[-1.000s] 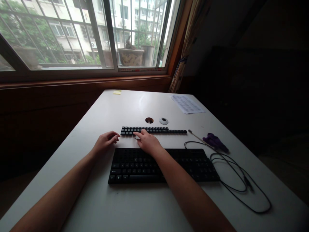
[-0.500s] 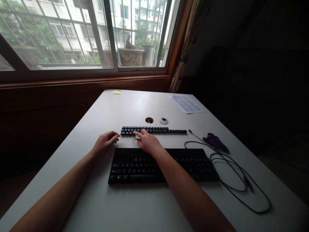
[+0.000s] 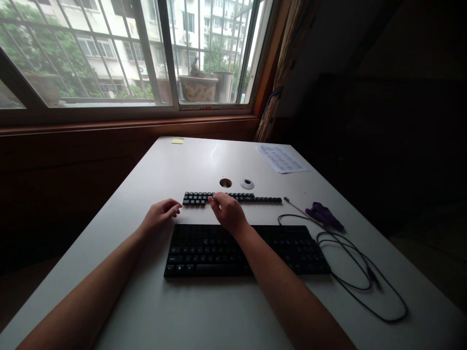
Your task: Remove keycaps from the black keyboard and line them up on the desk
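Two rows of loose black keycaps [image 3: 195,198] lie on the white desk, with a single thinner row running off to the right. My left hand [image 3: 162,214] rests at their left end, its index fingertip at the edge of the rows and its thumb apart, with nothing visible in it. My right hand [image 3: 228,211] hovers over the near side of the keycaps, thumb and index finger pinched together at the front row. What they hold is too small to make out. Below the wrists lies a black keyboard [image 3: 219,267]; its upper part looks bare of keycaps, and lower keys are in place.
A coiled black cable [image 3: 365,289] spreads over the right side. Near it lie a thin stick-like brush [image 3: 295,206] and a purple cloth [image 3: 323,215]. Farther back are a cable hole [image 3: 225,183], its round cover [image 3: 247,184], printed sheets [image 3: 282,159] and a yellow note [image 3: 177,141].
My right hand has lifted its stretched index finger from the front keycaps and shifted slightly right into a pinch. The thin tool seen beneath it before is hidden now. My left hand stays put.
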`<control>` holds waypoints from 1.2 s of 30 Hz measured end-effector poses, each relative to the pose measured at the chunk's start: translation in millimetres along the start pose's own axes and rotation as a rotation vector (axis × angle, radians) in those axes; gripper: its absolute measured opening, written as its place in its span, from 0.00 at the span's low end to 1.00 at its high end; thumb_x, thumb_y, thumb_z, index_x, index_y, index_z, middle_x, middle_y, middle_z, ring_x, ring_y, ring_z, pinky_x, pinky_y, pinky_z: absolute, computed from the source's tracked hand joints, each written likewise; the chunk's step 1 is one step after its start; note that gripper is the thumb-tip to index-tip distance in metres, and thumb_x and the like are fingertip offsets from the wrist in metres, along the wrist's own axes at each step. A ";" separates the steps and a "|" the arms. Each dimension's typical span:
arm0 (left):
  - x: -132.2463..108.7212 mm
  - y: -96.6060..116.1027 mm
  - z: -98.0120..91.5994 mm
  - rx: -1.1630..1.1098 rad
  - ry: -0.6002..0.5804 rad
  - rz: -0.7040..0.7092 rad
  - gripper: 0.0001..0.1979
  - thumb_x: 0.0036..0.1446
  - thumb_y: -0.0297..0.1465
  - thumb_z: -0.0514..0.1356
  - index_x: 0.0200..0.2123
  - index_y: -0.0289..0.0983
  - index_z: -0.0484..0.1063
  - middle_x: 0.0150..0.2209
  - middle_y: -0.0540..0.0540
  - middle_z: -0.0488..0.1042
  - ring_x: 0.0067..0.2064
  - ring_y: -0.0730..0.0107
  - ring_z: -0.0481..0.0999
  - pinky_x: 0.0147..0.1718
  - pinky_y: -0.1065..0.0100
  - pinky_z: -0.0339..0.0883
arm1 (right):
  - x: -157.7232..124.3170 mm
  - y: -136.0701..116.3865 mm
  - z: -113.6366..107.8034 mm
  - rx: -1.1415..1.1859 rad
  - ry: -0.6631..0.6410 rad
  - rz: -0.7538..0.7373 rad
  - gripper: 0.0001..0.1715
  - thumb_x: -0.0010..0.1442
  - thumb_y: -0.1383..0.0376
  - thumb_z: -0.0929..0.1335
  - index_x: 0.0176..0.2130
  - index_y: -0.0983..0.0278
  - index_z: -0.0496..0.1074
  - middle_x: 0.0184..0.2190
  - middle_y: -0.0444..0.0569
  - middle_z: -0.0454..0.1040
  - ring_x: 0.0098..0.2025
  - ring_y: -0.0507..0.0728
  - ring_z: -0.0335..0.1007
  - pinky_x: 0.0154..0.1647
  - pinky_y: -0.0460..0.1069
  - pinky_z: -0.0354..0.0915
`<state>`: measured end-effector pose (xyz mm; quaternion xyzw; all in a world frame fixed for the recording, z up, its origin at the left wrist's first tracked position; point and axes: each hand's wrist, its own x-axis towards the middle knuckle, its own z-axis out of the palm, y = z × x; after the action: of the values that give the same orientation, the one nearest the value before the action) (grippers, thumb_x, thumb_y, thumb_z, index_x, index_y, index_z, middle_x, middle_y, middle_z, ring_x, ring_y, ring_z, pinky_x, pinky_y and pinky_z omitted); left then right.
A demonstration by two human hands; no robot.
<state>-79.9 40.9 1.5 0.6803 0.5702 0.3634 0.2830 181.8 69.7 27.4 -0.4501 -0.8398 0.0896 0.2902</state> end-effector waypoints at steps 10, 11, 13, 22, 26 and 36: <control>-4.0 6.9 -0.4 -0.016 -0.117 0.122 0.13 0.63 0.38 0.58 0.39 0.36 0.76 0.36 0.44 0.78 0.37 0.66 0.76 0.36 0.68 0.68 | 1.5 -5.4 -43.9 0.423 0.204 -0.018 0.24 0.71 0.55 0.58 0.27 0.62 0.65 0.25 0.45 0.69 0.30 0.54 0.66 0.36 0.49 0.61; -4.4 7.8 -0.3 -0.012 -0.137 0.149 0.12 0.63 0.38 0.58 0.39 0.35 0.76 0.36 0.44 0.77 0.37 0.66 0.76 0.37 0.68 0.68 | -1.2 -7.3 -47.6 0.445 0.206 -0.007 0.24 0.71 0.55 0.58 0.27 0.62 0.65 0.25 0.45 0.68 0.30 0.54 0.66 0.36 0.49 0.61; -5.0 9.3 -0.3 0.012 -0.175 0.220 0.12 0.63 0.37 0.58 0.39 0.36 0.77 0.37 0.44 0.76 0.37 0.67 0.74 0.37 0.68 0.67 | -10.0 -10.9 -52.5 0.462 0.205 0.013 0.24 0.71 0.55 0.58 0.28 0.62 0.66 0.26 0.45 0.68 0.31 0.53 0.66 0.36 0.49 0.60; -6.8 13.2 -0.1 0.040 -0.386 0.380 0.11 0.64 0.36 0.59 0.39 0.36 0.76 0.39 0.44 0.72 0.38 0.68 0.72 0.38 0.69 0.68 | -68.0 -10.1 -62.6 0.395 0.127 0.059 0.22 0.72 0.57 0.58 0.29 0.62 0.66 0.28 0.45 0.65 0.31 0.53 0.63 0.35 0.49 0.59; -7.0 12.6 0.5 0.032 -0.409 0.357 0.11 0.63 0.36 0.59 0.40 0.36 0.76 0.39 0.45 0.71 0.35 0.70 0.72 0.35 0.70 0.68 | -91.8 3.2 -64.1 0.410 0.201 0.124 0.20 0.71 0.57 0.59 0.29 0.61 0.65 0.24 0.43 0.64 0.27 0.52 0.64 0.31 0.48 0.60; -5.1 8.9 2.0 0.031 -0.397 0.369 0.09 0.63 0.35 0.59 0.38 0.35 0.76 0.38 0.45 0.72 0.34 0.71 0.72 0.34 0.71 0.66 | -106.2 17.3 -42.1 0.565 0.206 0.208 0.15 0.66 0.56 0.67 0.31 0.61 0.68 0.14 0.36 0.60 0.13 0.48 0.62 0.17 0.43 0.57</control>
<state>-73.6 34.3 6.6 0.8350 0.3753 0.2595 0.3075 263.2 -10.7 11.5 -0.4419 -0.6973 0.3026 0.4764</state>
